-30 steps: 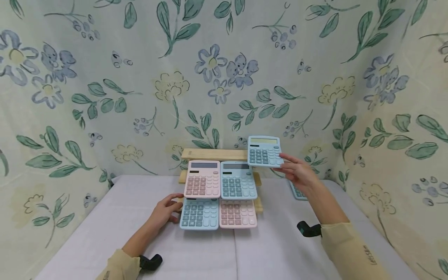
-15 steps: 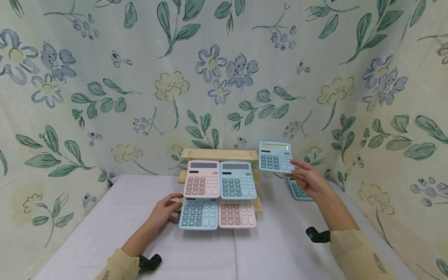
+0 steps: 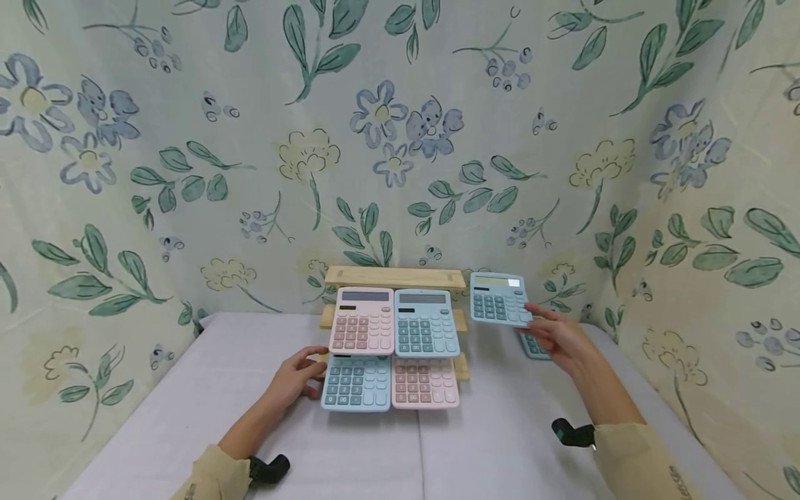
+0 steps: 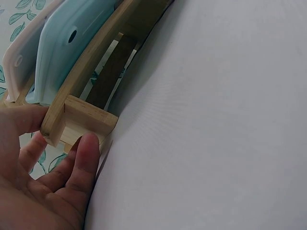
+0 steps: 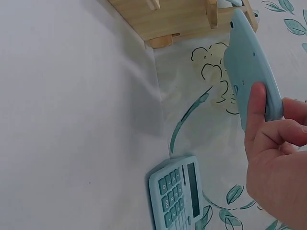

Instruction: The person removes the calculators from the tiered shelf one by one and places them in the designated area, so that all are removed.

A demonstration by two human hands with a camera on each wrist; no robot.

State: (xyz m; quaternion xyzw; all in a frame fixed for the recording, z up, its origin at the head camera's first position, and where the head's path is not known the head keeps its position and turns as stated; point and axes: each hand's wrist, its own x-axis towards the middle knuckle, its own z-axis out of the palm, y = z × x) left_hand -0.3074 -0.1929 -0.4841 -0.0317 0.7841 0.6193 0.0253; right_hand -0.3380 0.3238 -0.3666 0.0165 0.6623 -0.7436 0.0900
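My right hand (image 3: 559, 338) pinches a light blue calculator (image 3: 498, 300) by its lower right corner, keys facing me, in the air right of the wooden rack (image 3: 395, 278). In the right wrist view, fingers lie on the back of this calculator (image 5: 247, 67). My left hand (image 3: 292, 378) holds the rack's left side; the left wrist view shows thumb and fingers around its wooden corner (image 4: 88, 115). On the rack's middle tier lean a pink calculator (image 3: 361, 333) and a blue calculator (image 3: 426, 335). Below them sit another blue calculator (image 3: 356, 389) and a pink calculator (image 3: 425, 389), their tops hidden.
Another blue calculator (image 5: 175, 191) leans against the patterned cloth backdrop (image 3: 400, 139) at the right, partly hidden behind my right hand in the head view. The rack's top tier shows bare wood. A white cloth (image 3: 487, 444) covers the table.
My right hand has drawn the blue calculator away from the rack's top tier, to the right and then down. The left hand keeps its place on the rack.
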